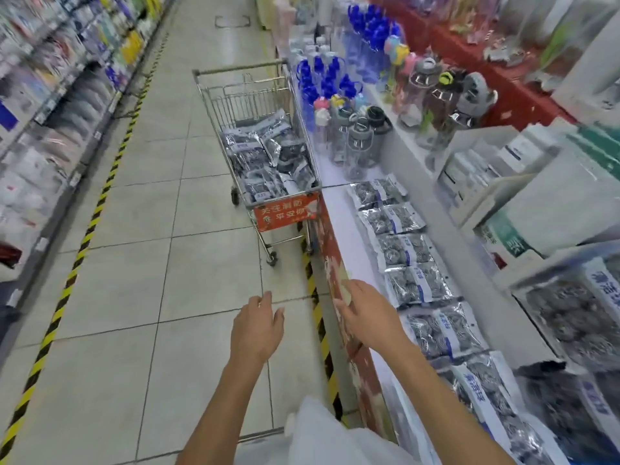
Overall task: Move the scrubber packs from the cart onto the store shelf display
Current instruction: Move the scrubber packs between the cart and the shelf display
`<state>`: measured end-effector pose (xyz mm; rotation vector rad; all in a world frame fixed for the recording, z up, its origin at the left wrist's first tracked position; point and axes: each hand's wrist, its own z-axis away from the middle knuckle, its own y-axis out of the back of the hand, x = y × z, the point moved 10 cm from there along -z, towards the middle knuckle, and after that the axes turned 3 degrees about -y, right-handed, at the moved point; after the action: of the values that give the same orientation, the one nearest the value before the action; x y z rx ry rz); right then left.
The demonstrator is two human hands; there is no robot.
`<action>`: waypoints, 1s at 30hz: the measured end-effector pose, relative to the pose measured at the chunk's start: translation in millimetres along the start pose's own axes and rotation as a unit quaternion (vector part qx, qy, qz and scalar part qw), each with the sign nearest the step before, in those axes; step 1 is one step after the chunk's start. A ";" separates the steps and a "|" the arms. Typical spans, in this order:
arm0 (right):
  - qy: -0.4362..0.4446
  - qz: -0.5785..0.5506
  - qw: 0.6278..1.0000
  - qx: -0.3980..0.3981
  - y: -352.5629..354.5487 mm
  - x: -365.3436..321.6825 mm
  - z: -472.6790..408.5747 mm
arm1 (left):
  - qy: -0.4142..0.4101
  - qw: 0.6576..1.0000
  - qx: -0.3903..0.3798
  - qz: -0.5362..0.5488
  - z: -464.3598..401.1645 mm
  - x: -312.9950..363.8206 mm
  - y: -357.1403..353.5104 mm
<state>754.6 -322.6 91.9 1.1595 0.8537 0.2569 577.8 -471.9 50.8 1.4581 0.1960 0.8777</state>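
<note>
At twelve o'clock in the aisle, a wire cart [265, 135] is parked against the white shelf [349, 229], which runs from one o'clock down to five o'clock. A heap of silver scrubber packs [268, 162] is seen inside the cart, and a row of packs [402, 250] is laid flat along the shelf. Water bottles [349, 135] are stood on the shelf beyond that row. Both arms are stretched forward: the left hand [256, 325] is held over the floor tiles and the right hand [364, 312] over the shelf's front edge, each with fingers apart and nothing held.
</note>
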 end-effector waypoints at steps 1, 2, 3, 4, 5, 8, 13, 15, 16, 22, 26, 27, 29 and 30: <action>0.006 0.000 1.000 -0.004 -3.6 -8.0 -13.3 | 0.012 1.000 0.001 0.011 -6.4 -11.4 5.1; 0.008 -0.004 1.000 -0.007 -5.1 -14.7 -24.3 | 0.018 1.000 0.005 0.018 -13.7 -19.5 9.6; 0.011 -0.008 1.000 -0.009 -7.5 -21.5 -38.4 | 0.024 0.999 0.008 0.020 -23.3 -28.1 14.7; 0.011 -0.011 1.000 -0.014 -10.0 -26.8 -51.7 | 0.031 0.999 0.009 0.024 -33.3 -35.0 18.4; 0.012 -0.013 1.000 -0.018 -12.5 -30.3 -65.3 | 0.038 0.999 0.008 0.029 -44.2 -39.7 22.5; 0.006 -0.001 1.000 -0.031 -24.4 -33.6 -105.2 | 0.045 0.998 0.003 0.038 -82.3 -45.0 32.0; -0.010 0.002 0.998 -0.059 -45.6 -25.3 -184.4 | 0.052 0.998 -0.009 0.042 -167.3 -51.9 41.7; -0.018 -0.002 0.997 -0.079 -54.1 -18.7 -219.3 | 0.059 0.997 -0.014 0.040 -205.0 -55.3 44.4; -0.023 -0.008 0.996 -0.087 -55.8 -16.2 -237.2 | 0.065 0.997 -0.014 0.044 -224.5 -56.3 46.9; -0.042 -0.029 0.993 -0.107 -39.3 -4.9 -362.7 | 0.099 0.992 -0.022 0.076 -340.7 -58.1 65.1; -0.049 -0.025 0.992 -0.111 -27.6 -4.5 -455.8 | 0.130 0.986 -0.035 0.099 -408.2 -69.6 68.7; -0.052 -0.032 0.992 -0.112 -27.2 -4.5 -477.3 | 0.138 0.984 -0.039 0.109 -422.1 -74.8 66.7; -0.063 -0.048 0.991 -0.109 -24.8 -5.8 -517.6 | 0.150 0.979 -0.047 0.127 -449.8 -84.8 59.8; -0.075 -0.056 0.990 -0.105 -24.4 -5.2 -539.1 | 0.159 0.976 -0.055 0.137 -464.9 -89.9 55.4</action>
<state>365.5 39.9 -0.2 0.9189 0.7367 0.1610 210.1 -174.0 -6.9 1.2531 0.1829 1.3282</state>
